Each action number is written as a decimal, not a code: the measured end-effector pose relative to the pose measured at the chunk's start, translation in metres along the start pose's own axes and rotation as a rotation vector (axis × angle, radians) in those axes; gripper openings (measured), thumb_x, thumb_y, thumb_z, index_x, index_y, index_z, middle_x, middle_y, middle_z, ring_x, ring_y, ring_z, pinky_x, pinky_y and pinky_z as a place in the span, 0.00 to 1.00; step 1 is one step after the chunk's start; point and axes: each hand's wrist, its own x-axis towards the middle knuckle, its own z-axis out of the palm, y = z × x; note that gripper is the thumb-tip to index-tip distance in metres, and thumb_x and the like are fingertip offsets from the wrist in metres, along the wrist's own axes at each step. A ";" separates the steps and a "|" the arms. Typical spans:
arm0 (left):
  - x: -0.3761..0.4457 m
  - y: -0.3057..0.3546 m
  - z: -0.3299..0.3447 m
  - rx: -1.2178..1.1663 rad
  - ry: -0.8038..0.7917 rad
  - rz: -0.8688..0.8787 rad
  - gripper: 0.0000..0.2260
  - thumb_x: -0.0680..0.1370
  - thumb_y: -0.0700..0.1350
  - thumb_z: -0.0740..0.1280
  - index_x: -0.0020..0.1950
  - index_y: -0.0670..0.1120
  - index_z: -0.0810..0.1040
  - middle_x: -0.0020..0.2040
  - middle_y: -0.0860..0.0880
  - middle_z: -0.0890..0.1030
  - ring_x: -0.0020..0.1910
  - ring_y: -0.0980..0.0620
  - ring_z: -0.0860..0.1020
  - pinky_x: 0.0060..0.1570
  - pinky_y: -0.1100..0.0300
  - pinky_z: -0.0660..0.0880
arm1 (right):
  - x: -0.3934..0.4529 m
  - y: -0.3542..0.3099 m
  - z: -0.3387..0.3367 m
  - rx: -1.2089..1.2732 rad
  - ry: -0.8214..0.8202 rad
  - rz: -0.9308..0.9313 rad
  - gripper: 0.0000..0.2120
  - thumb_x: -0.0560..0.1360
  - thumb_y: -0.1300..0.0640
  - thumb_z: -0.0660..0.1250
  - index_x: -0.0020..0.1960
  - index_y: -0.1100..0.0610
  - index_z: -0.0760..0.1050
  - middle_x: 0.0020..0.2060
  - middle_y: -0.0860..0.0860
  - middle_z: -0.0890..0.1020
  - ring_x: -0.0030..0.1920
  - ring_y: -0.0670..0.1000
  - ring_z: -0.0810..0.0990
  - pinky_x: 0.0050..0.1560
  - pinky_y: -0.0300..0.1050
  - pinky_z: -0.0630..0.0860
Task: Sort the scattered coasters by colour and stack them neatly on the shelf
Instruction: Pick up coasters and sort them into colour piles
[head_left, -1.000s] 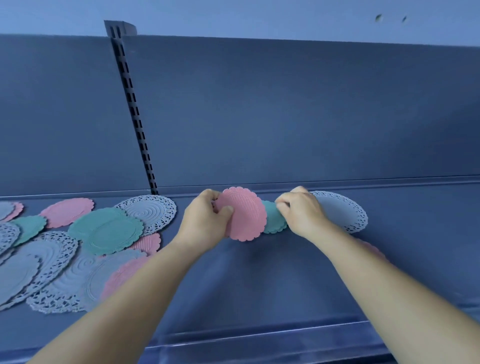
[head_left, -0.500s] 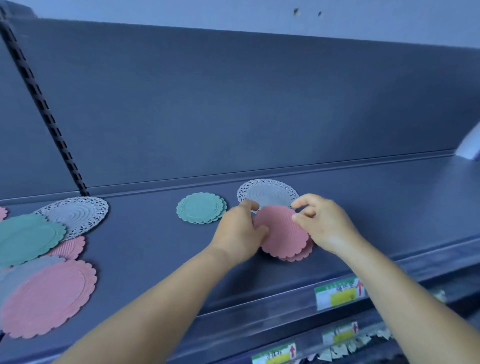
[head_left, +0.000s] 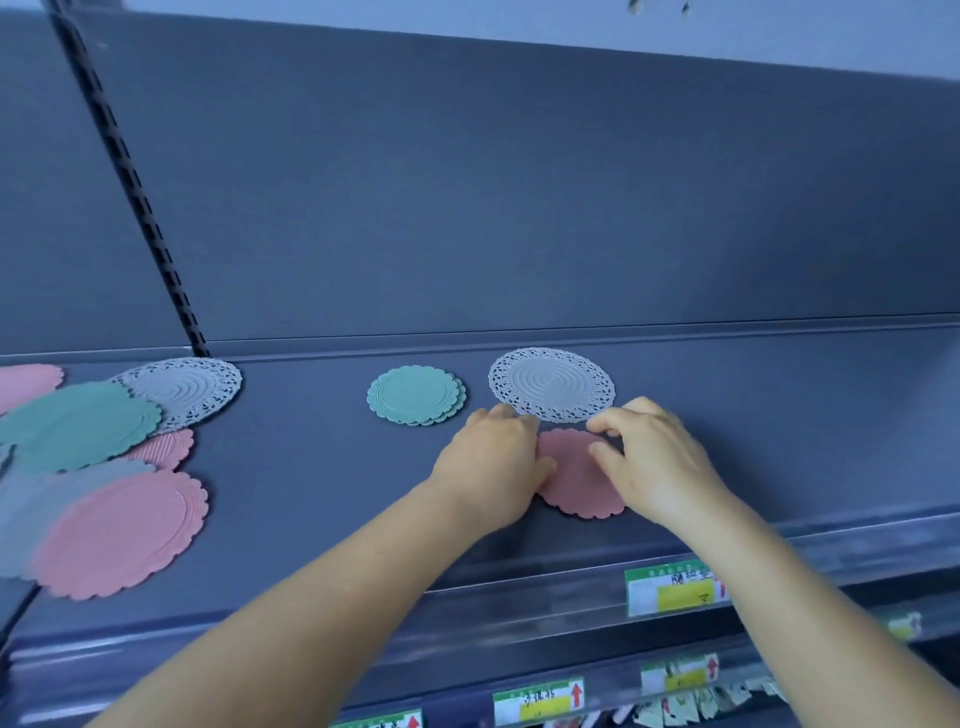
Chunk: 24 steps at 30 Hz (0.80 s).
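Note:
A pink coaster (head_left: 577, 480) lies flat on the dark shelf (head_left: 311, 493), on top of another pink one whose rim shows below. My left hand (head_left: 491, 465) grips its left edge, thumb on top. My right hand (head_left: 657, 460) is at its right side, thumb resting on the coaster and fingers loosely curved above it. Just behind lies a grey lace coaster (head_left: 551, 383). Left of that sits a small stack of green coasters (head_left: 415, 396).
At the far left lies a mixed heap: a grey lace coaster (head_left: 183, 387), a large green one (head_left: 78, 423), a large pink one (head_left: 119, 530), a small ribbed pink one (head_left: 167, 449) and grey-blue ones (head_left: 31, 501). Price labels (head_left: 670, 590) line the shelf's front rail.
The pink coaster, held up in both hands a second ago, now lies flat on the pink one on the shelf. My right hand's fingers have loosened from it. The view has shifted right and down.

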 end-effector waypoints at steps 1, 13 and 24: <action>-0.005 -0.003 -0.005 0.008 0.016 0.005 0.13 0.79 0.50 0.60 0.56 0.42 0.72 0.55 0.44 0.73 0.58 0.44 0.70 0.53 0.53 0.69 | -0.001 -0.007 -0.001 0.006 0.003 -0.025 0.13 0.77 0.51 0.62 0.61 0.49 0.74 0.59 0.49 0.73 0.61 0.52 0.72 0.53 0.43 0.69; -0.092 -0.139 -0.066 0.228 0.123 -0.099 0.23 0.79 0.55 0.59 0.71 0.47 0.64 0.67 0.49 0.70 0.66 0.47 0.67 0.65 0.56 0.65 | -0.020 -0.165 0.027 0.112 -0.070 -0.360 0.24 0.78 0.45 0.58 0.72 0.49 0.61 0.72 0.42 0.65 0.71 0.46 0.61 0.66 0.41 0.61; -0.164 -0.308 -0.128 0.191 0.125 -0.182 0.24 0.78 0.56 0.60 0.72 0.48 0.64 0.68 0.49 0.70 0.67 0.47 0.67 0.65 0.54 0.67 | -0.038 -0.339 0.080 0.149 -0.098 -0.365 0.24 0.78 0.45 0.59 0.72 0.49 0.62 0.71 0.43 0.66 0.70 0.46 0.63 0.64 0.41 0.63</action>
